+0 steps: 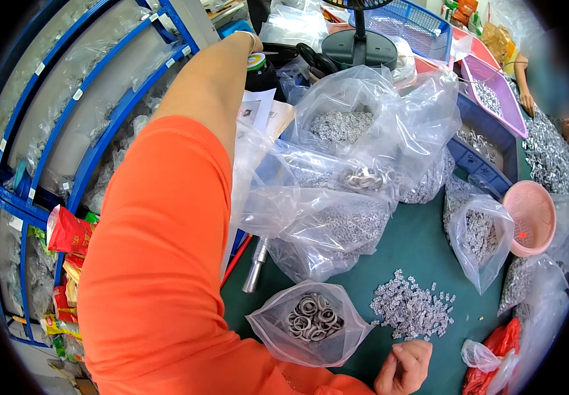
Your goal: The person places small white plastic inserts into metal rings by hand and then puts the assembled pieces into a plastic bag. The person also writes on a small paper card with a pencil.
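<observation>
My left arm stretches far across the table. At its end my left hand (246,42) is beside a dark jar with a green and yellow lid (256,61); its fingers are hidden. My right hand (405,366) rests curled on the green table at the near edge, fingers closed, and what is in them, if anything, is hidden. Just beyond it lies a loose pile of small silvery metal parts (411,308). Left of the pile, an open clear plastic bag (268,324) holds several dull metal rings (313,316).
Large clear bags of metal parts (337,224) fill the middle. A metal rod tool (255,266) lies beside them. At right are an open bag (478,237), a pink basket (530,217) and a blue bin (485,161). A fan (360,46) stands behind; another person's hand (527,104) shows far right.
</observation>
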Available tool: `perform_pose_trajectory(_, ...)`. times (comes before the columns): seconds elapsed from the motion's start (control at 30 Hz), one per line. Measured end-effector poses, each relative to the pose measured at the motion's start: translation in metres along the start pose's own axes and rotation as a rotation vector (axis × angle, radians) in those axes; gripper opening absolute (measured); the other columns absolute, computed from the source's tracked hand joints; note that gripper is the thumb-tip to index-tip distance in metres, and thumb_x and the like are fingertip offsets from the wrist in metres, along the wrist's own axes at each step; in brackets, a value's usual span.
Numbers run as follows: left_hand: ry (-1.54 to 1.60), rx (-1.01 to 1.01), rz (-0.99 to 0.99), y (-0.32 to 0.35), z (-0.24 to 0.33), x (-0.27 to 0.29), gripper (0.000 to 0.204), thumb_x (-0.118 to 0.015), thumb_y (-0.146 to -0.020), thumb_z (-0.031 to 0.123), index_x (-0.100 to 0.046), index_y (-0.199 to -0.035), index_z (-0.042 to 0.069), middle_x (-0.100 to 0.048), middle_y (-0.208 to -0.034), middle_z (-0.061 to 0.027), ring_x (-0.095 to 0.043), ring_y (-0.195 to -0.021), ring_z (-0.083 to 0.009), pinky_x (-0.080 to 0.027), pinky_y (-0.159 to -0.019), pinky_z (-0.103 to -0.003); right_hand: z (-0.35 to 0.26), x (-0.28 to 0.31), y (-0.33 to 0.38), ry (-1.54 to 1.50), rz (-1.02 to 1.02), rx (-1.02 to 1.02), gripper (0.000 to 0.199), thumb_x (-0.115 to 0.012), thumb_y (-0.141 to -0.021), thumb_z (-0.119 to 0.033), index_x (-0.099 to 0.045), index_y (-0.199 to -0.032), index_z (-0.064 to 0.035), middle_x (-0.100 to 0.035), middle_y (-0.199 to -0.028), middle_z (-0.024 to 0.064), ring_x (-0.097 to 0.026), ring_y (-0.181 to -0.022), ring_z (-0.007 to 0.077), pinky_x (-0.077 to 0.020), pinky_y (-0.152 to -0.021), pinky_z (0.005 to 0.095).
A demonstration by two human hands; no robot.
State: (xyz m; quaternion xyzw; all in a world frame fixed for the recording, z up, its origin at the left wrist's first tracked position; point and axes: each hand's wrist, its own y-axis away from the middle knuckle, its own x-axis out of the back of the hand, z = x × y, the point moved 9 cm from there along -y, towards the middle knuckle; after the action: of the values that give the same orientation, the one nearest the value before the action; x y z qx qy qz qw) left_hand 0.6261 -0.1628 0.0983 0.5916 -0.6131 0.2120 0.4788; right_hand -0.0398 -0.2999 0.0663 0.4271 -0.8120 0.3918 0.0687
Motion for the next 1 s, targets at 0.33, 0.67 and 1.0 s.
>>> perform_pose_trajectory(0.33,-0.304,0.162,-0.017,-0.067,-0.019,-0.012,0.042,-0.075,-0.082,0.026,-0.068,-0.122,0.017,-0.067,-0.120,-0.0054,-0.067,-0.106,-0.0253,-0.052,-0.092,-0.042,0.002,-0.004,-0.001,0.014,-0.006,-0.032,0.020,-0.064,-0.078,0.011,-0.067,-0.096,0.0044,-0.063,-0.085,0.0184,-0.060,-0.076,0.0337,-0.0508,-0.073,0.0414)
perform_pose_trajectory(0.67,-0.376,0.024,0.060,-0.113,-0.042,-0.022,0.035,-0.080,-0.075,0.016,-0.074,-0.109,0.008,-0.070,-0.108,-0.0145,-0.070,-0.096,-0.0310,-0.057,-0.081,-0.044,0.002,-0.006,-0.002,-0.009,-0.016,-0.022,0.021,-0.064,-0.077,0.011,-0.067,-0.097,0.0042,-0.063,-0.085,0.0183,-0.061,-0.076,0.0334,-0.0512,-0.073,0.0404)
perform_pose_trajectory(1.0,-0.227,0.025,0.080,-0.077,-0.011,-0.017,0.033,-0.078,-0.076,0.014,-0.074,-0.108,0.007,-0.070,-0.107,-0.0154,-0.070,-0.095,-0.0313,-0.057,-0.079,-0.044,0.003,-0.005,-0.001,0.012,-0.019,-0.042,0.023,-0.066,-0.076,0.011,-0.067,-0.097,0.0039,-0.063,-0.086,0.0179,-0.061,-0.077,0.0328,-0.0512,-0.072,0.0399)
